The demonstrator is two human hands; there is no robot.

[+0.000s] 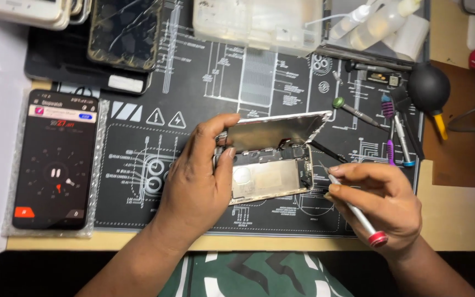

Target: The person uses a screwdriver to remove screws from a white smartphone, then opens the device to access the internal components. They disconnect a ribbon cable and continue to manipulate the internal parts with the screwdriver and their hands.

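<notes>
left hand (196, 179) grips the opened phone (268, 179) on the mat (193, 88), its screen (276, 131) lifted; right hand (383, 201) pinches a screwdriver (355, 212) just beside the phone.

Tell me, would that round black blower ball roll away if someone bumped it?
Probably a little: the black blower ball looks round and smooth. Its yellow nozzle sticks out, so it would likely wobble round and stop. It seems squashy rubber, so probably light and not fragile.
</notes>
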